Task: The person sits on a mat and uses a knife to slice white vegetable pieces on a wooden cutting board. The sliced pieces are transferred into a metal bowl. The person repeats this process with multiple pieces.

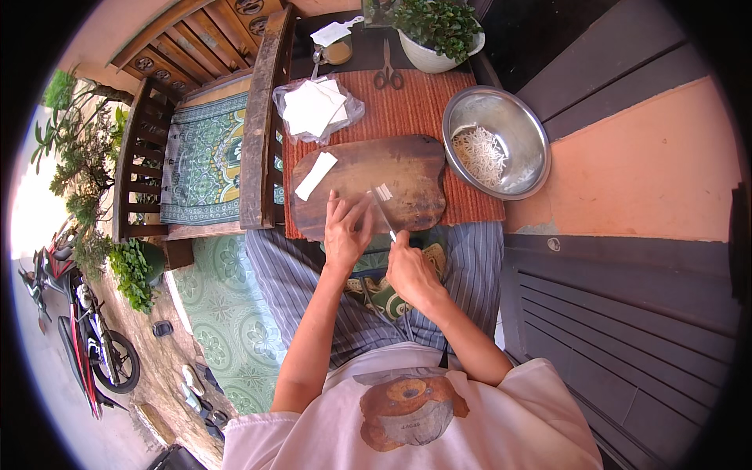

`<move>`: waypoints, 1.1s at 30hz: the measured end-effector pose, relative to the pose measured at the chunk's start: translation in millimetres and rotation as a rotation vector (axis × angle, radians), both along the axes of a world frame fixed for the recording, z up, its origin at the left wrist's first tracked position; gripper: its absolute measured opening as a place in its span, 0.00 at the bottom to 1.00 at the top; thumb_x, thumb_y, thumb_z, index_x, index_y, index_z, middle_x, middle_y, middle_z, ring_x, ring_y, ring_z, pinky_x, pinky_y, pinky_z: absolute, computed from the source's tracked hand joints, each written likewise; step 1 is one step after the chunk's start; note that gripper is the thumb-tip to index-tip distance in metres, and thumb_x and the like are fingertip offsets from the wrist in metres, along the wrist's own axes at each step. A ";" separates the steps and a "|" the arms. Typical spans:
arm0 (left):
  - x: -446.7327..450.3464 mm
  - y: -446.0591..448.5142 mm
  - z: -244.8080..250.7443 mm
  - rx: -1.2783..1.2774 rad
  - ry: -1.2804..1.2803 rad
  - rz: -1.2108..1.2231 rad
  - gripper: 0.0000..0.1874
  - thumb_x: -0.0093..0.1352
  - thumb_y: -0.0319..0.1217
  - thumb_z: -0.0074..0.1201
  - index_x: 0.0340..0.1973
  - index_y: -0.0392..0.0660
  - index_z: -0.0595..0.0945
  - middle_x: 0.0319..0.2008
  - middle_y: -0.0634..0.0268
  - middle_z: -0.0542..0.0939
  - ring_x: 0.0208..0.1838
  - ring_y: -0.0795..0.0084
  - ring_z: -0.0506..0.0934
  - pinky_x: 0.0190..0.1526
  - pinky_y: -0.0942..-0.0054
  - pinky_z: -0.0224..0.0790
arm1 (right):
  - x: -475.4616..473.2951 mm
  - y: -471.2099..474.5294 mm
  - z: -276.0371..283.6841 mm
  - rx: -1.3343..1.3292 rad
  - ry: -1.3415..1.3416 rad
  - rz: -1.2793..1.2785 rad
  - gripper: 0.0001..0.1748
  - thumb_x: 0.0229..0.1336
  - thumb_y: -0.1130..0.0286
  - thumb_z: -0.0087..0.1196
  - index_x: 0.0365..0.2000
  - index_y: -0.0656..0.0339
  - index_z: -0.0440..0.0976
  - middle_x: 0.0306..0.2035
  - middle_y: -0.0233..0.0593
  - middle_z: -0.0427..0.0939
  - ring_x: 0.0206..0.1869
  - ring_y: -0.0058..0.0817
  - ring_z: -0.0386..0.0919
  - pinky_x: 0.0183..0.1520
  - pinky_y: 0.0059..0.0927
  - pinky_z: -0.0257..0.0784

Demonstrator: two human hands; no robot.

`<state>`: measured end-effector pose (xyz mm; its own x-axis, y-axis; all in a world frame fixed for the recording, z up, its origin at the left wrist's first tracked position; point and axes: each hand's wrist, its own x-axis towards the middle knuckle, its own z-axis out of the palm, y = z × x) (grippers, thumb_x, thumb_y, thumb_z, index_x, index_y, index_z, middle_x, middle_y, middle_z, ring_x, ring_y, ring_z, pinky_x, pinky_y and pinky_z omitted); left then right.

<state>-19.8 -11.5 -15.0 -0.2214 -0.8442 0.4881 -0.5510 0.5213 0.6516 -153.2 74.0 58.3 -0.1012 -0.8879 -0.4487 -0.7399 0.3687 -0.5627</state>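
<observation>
My right hand [409,265] grips the handle of a knife [383,216], whose blade rests over the wooden cutting board [411,158]. Just beyond the blade lie small, thin white strips [383,192]. My left hand [346,229] is over the board's near edge, left of the blade, its fingers slightly blurred; whether they press on something is unclear. A flat white rectangular piece [316,176] lies at the board's left. Beyond it, a stack of white square sheets [314,108] sits on a clear plastic bag [355,110]. The steel bowl [531,150] at the right holds many thin white shreds [480,155].
Scissors [388,70] lie at the far edge of the orange-red woven mat [411,106]. Behind stand a glass cup of brown liquid [338,53], a white perforated tool [332,34] and a potted plant [437,35]. A wooden bench's armrest [264,129] borders the left side.
</observation>
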 end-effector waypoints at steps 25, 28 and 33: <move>-0.7 0.3 1.7 0.014 0.014 -0.004 0.17 0.64 0.20 0.65 0.49 0.42 0.89 0.44 0.58 0.86 0.49 0.51 0.82 0.77 0.43 0.59 | 4.9 -6.7 -6.3 0.066 0.008 -0.005 0.15 0.64 0.81 0.50 0.47 0.74 0.60 0.33 0.77 0.82 0.41 0.69 0.85 0.44 0.60 0.82; -1.3 0.8 3.7 0.034 0.011 0.012 0.14 0.65 0.21 0.66 0.47 0.44 0.91 0.46 0.60 0.87 0.51 0.54 0.83 0.76 0.45 0.61 | 2.3 6.2 -1.9 0.057 0.015 0.026 0.18 0.63 0.80 0.53 0.48 0.76 0.59 0.32 0.76 0.82 0.40 0.68 0.85 0.43 0.59 0.82; -0.8 0.2 1.3 0.025 0.034 0.014 0.14 0.66 0.21 0.66 0.47 0.44 0.91 0.47 0.60 0.88 0.50 0.55 0.84 0.76 0.45 0.61 | 1.6 18.5 5.4 0.087 0.020 0.006 0.19 0.61 0.80 0.55 0.48 0.77 0.59 0.31 0.75 0.82 0.39 0.67 0.85 0.42 0.59 0.83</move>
<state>-20.6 -11.3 -13.8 -0.1933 -0.8590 0.4741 -0.5351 0.4973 0.6829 -151.6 92.5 63.7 -0.1052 -0.8462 -0.5223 -0.7529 0.4109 -0.5141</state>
